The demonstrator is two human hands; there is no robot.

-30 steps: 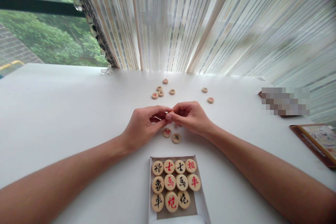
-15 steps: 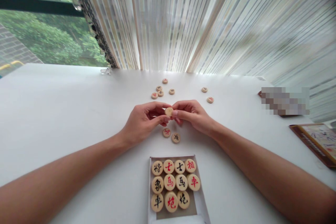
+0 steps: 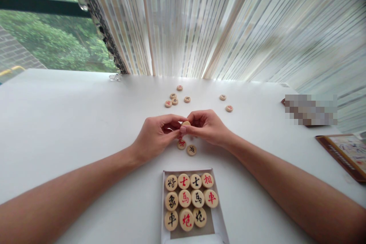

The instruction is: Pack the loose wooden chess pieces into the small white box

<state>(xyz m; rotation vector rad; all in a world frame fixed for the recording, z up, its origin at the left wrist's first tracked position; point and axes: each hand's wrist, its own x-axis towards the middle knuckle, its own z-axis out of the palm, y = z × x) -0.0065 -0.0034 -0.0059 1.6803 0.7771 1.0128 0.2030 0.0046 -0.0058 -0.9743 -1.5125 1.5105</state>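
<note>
Between the fingertips of both hands is a round wooden xiangqi piece (image 3: 186,123), partly covered by the fingers. My left hand (image 3: 160,131) pinches it from the left, and my right hand (image 3: 207,126) grips it from the right with the thumb in front. Just below the hands lie a red-marked piece (image 3: 181,144) and a black-marked piece (image 3: 191,150), flat on the white table (image 3: 108,122). Nearer me stands an open box (image 3: 215,228) holding several pieces in rows, with red and black characters facing up.
Beyond the hands, several loose pieces (image 3: 175,101) sit in a cluster. Two more, a black-marked piece (image 3: 222,97) and a red-marked piece (image 3: 229,108), lie farther right. A brown-edged printed box (image 3: 343,156) is at the right edge. A string curtain (image 3: 183,23) hangs behind the table.
Both hands have dipped slightly towards me with the piece. The right thumb has slid left across it, so less of the piece's face shows.
</note>
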